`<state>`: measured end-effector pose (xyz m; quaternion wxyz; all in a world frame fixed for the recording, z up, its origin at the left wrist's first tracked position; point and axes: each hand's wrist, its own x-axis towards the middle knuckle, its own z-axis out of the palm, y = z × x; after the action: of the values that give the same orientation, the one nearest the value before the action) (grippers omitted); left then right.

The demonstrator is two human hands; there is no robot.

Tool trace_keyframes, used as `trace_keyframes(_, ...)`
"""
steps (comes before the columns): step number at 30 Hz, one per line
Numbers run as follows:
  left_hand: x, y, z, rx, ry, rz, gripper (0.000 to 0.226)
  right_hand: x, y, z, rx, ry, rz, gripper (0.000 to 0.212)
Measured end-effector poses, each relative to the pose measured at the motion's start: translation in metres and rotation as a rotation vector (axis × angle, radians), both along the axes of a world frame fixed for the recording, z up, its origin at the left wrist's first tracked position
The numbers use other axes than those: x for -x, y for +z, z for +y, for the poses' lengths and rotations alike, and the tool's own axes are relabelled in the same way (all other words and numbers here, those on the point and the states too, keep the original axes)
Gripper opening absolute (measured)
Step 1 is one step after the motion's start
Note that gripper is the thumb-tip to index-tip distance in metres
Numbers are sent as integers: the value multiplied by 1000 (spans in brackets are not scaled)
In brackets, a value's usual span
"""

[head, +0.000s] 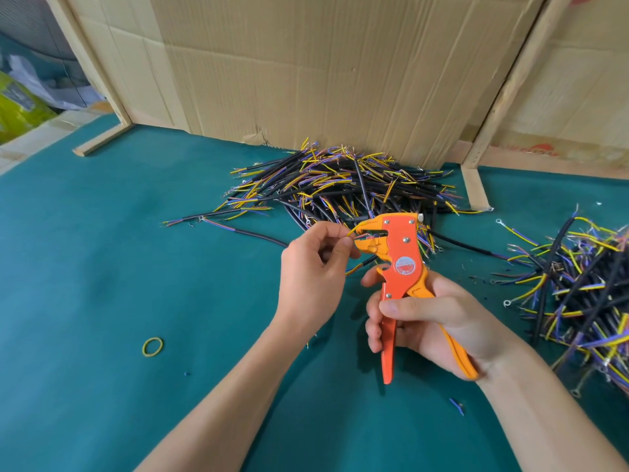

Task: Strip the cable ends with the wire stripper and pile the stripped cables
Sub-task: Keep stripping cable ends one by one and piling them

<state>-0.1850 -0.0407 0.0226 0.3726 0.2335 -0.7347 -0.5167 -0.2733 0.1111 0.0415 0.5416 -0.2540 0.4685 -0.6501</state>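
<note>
The left hand (315,264) pinches a thin yellow core wire (352,232) between thumb and forefinger, right at the fingertips, feeding its end into the mouth of the wire stripper (396,267). The right hand (418,315) has its fingers wrapped round both handles, thumb laid across the front; how far they are squeezed is hard to tell. The cable (357,267) trails down behind the left fingers, black-jacketed with yellow and blue cores. It looks light and floppy, so a hold close to the end seems wise, or the wire may buckle. Beyond the fingers lies the far pile (340,185), a tangle of black sheaths with frayed coloured tips. To the right of the right hand sits another heap (585,294).
</note>
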Motion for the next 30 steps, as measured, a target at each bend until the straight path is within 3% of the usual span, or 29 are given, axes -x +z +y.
trace_keyframes(5,1,0,0,-10,-6,3,16,0,-2,-2,9,-22,-32,22)
trace_keyframes(25,0,-1,2,64,51,-9,8,1,-4,-3,-8,-20,-44,21)
trace_keyframes(30,2,-3,2,68,43,-18,9,0,-4,-6,-8,-143,-32,15)
